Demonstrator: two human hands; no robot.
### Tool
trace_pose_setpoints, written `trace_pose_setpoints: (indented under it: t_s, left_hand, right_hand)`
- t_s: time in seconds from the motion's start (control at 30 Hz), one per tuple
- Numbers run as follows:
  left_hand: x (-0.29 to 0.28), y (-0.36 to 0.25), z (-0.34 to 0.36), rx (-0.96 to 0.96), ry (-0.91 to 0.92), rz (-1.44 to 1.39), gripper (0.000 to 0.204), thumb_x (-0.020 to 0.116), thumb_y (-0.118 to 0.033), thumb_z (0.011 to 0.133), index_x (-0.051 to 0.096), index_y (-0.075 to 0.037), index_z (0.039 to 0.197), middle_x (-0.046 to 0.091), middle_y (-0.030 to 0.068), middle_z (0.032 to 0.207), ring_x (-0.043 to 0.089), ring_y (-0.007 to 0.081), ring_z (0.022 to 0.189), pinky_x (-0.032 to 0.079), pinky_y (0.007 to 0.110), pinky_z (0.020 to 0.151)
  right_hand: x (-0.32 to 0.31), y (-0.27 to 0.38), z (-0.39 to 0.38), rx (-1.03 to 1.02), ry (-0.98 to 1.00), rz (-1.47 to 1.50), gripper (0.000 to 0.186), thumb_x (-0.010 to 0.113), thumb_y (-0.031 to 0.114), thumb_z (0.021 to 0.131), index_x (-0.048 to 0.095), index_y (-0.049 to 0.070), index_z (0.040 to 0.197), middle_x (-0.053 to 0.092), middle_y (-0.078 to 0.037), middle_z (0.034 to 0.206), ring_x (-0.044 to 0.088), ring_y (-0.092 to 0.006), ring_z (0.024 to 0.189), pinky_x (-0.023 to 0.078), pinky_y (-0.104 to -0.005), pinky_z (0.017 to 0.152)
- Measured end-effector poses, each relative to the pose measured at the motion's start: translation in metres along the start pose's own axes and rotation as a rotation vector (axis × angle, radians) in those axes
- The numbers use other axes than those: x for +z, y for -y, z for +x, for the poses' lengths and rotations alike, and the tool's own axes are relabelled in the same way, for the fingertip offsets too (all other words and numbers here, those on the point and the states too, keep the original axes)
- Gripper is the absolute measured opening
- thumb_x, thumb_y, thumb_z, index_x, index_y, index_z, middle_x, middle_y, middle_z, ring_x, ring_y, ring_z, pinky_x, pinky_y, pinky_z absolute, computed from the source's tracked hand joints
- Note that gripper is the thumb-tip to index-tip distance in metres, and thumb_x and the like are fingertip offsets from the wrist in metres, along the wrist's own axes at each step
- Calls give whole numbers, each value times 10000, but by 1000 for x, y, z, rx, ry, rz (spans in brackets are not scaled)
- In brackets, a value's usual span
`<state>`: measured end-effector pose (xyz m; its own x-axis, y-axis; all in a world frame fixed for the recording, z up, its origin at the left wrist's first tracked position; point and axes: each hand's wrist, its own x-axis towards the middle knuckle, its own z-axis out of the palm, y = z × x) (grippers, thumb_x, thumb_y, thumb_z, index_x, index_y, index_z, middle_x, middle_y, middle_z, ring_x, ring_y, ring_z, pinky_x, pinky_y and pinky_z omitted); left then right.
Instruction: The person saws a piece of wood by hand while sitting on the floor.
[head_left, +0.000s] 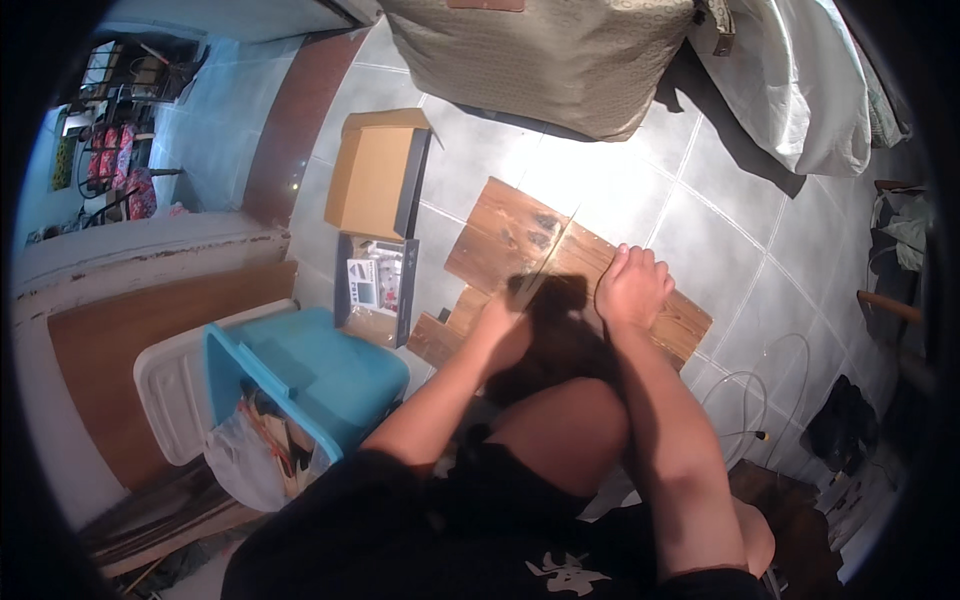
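Black shirt [335,525] nearest; right hand [637,287] half-curled over wooden boards [500,222]; left hand [505,328], can't tell its grip; uneven pressing could skid boards across tiles [745,235].

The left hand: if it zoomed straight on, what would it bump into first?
Probably the beige bag, near its lower corner, beyond the wooden boards and grey floor tiles. How high the left hand is looks unclear, so it might brush the boards first.

Glare bleaches the floor tiles [620,185] — hard shadows nearby, edges bent, corners black.
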<state>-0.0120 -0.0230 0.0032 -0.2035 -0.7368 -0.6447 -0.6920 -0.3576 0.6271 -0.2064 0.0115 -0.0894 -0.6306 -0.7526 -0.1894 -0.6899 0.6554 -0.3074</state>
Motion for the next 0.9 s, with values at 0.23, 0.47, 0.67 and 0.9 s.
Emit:
trace_pose_setpoints:
  t_s: [0.23, 0.47, 0.67, 0.9]
  left_hand:
    - [-4, 12, -69, 252, -16, 174, 251, 593, -87, 921, 643, 42, 1130, 672, 347, 947, 657, 527, 981, 537, 523, 816]
    - [6, 2, -8, -25, 40, 232, 267, 621, -127, 944, 638, 36, 1155, 689, 309, 919, 680, 489, 957, 541, 507, 814]
    - [-7, 21, -76, 49, 69, 233, 302, 614, -103, 931, 657, 13, 1207, 701, 309, 989, 682, 502, 996, 549, 512, 833]
    - [21, 30, 2, 113, 58, 263, 218, 632, -111, 927, 653, 24, 1097, 680, 315, 944, 644, 538, 967, 543, 507, 813]
  right_hand:
    - [-9, -36, 5, 14, -55, -104, 388, 407, 319, 1075, 699, 66, 1042, 668, -119, 1054, 554, -324, 1031, 356, -463, 988]
    - [-11, -8, 4, 5, 15, -11, 386, 403, 321, 1078, 700, 77, 1047, 659, -124, 1062, 550, -317, 1038, 347, -473, 1010]
    - [-12, -37, -5, 29, 22, -118, 403, 385, 326, 1085, 696, 75, 1027, 661, -126, 1076, 551, -318, 1035, 350, -472, 1002]
    - [-11, -15, 3, -3, 31, -44, 391, 407, 319, 1078, 710, 72, 1053, 672, -126, 1065, 558, -325, 1029, 365, -469, 989]
